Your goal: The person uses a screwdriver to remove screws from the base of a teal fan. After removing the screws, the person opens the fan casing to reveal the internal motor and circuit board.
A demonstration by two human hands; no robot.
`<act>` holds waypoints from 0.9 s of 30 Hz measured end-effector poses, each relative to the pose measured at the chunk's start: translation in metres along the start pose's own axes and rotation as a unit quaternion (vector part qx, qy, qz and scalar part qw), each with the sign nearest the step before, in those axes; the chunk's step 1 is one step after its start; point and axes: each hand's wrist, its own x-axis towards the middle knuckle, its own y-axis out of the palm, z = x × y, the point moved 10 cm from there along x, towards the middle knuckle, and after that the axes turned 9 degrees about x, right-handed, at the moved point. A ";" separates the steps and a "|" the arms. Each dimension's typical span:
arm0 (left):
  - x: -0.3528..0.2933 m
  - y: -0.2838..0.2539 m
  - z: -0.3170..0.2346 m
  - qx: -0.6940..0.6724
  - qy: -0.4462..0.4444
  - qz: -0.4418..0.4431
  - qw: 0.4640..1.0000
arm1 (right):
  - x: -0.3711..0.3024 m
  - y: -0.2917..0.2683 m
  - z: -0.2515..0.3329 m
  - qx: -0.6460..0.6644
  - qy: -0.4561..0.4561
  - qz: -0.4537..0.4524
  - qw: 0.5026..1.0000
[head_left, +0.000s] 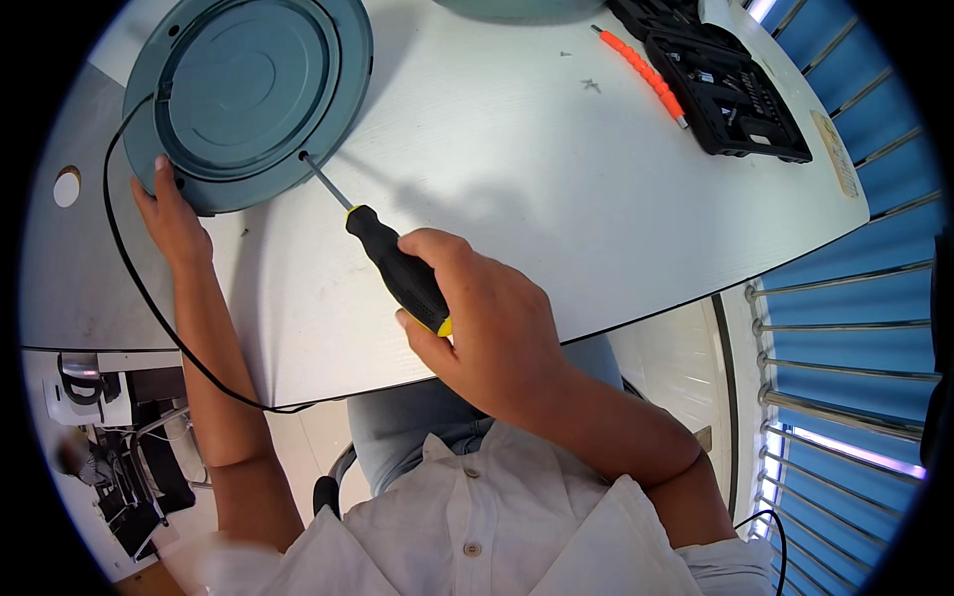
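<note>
A round grey-green base with a black cord is tilted up at the upper left of the white table. Along its lower left rim, my left hand grips the edge, thumb on the face and the other fingers partly hidden. My right hand is closed round the black and yellow handle of a screwdriver. The screwdriver's tip sits at a small hole in the base's lower right rim; whether a screw is in that hole I cannot tell.
An orange flexible bit shaft lies beside an open black tool case at the far right. Several small screws rest on the white table. Metal bars run along the right, past the table's edge.
</note>
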 end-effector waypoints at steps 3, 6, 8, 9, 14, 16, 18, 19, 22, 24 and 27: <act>-0.002 0.001 -0.003 0.014 -0.011 -0.011 1.000 | 0.002 -0.011 0.009 0.032 -0.042 -0.048 0.997; -0.003 0.001 -0.005 0.025 -0.005 -0.007 1.000 | 0.003 -0.011 -0.001 0.013 0.014 -0.024 1.000; -0.004 0.001 -0.006 0.024 0.000 -0.005 1.000 | 0.003 -0.012 -0.004 -0.006 0.027 -0.018 0.999; -0.005 0.002 -0.007 0.022 -0.001 -0.008 1.000 | 0.004 -0.014 -0.002 -0.012 0.007 -0.031 0.999; -0.005 0.001 -0.005 0.021 -0.008 -0.002 1.000 | 0.006 -0.018 0.005 -0.010 -0.044 -0.058 0.997; -0.006 0.004 -0.008 0.025 -0.005 -0.001 1.000 | 0.004 -0.012 0.001 0.005 -0.051 -0.057 0.997; -0.008 0.004 -0.009 0.035 -0.013 -0.012 0.999 | 0.003 -0.015 0.006 0.001 -0.057 -0.085 0.995; -0.009 0.003 -0.009 0.041 -0.017 -0.017 0.999 | 0.003 -0.018 0.010 0.000 -0.060 -0.099 0.993; -0.007 -0.005 -0.001 0.056 -0.020 -0.041 0.997 | 0.007 -0.015 -0.003 -0.030 0.071 0.003 0.997; -0.007 -0.006 0.000 0.049 -0.023 -0.046 0.997 | 0.008 -0.012 -0.006 -0.055 0.047 0.030 0.997; -0.005 -0.003 -0.002 0.054 -0.013 -0.022 0.998 | 0.007 -0.016 0.011 -0.060 -0.084 -0.041 0.994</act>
